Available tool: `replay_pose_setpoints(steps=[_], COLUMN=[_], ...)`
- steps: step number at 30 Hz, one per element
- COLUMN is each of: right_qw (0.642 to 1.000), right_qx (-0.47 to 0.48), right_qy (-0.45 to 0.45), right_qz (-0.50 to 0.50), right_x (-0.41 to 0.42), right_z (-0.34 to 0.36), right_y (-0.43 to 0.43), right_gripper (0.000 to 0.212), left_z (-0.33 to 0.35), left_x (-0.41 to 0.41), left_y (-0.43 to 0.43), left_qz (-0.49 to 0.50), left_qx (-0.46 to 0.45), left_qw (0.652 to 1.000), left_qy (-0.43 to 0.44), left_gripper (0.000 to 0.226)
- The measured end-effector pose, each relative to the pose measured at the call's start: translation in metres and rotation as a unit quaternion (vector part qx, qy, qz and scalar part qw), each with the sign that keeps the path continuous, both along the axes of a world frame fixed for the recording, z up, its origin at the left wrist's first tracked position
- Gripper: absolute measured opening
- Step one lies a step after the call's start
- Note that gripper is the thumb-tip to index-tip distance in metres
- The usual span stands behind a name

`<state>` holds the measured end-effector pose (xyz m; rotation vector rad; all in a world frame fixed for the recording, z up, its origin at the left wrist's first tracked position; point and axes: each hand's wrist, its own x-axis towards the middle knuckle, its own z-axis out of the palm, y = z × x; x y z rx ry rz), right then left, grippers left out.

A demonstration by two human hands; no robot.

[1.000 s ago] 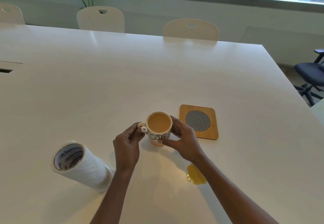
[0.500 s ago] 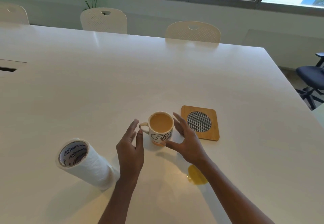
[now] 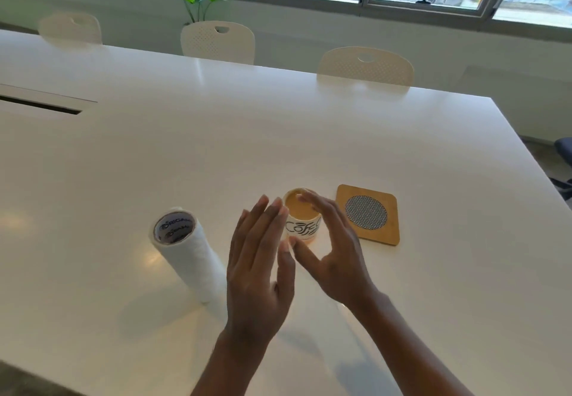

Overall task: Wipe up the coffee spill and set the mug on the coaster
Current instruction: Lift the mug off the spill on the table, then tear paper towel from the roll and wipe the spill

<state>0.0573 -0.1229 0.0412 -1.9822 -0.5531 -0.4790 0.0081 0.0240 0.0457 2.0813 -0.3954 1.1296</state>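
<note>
head view: my left hand (image 3: pixel 260 271) and right hand (image 3: pixel 335 256) hover with loose fingers either side of the mug (image 3: pixel 301 225), gripping nothing. it is full of coffee and lettered "coffe", and it stands on the table (image 3: pixel 278 132) just left of the coaster (image 3: pixel 368 214). the paper roll (image 3: pixel 185 253) lying further left reads "origam".

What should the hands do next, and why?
Probably the left hand should reach for the paper towel roll lying just beside it. Both hands are open and empty, the right hand next to the full mug, so a sheet for wiping seems the first need.
</note>
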Motion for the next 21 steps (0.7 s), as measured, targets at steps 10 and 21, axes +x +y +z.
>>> replay_pose_setpoints(steps=[10, 21], right_qw=[0.959, 0.883], right_qx=[-0.019, -0.019], right_qy=[0.15, 0.286], right_qz=[0.24, 0.372], right_x=[0.013, 0.031], right_z=[0.038, 0.044], right_y=[0.086, 0.113], right_gripper=[0.085, 0.07], left_z=[0.039, 0.036], left_x=[-0.043, -0.049], left_y=[0.043, 0.071], left_qz=[0.303, 0.245], left_qx=[-0.022, -0.086], left_qw=[0.953, 0.956], left_qy=[-0.023, 0.137], left_gripper=[0.03, 0.029])
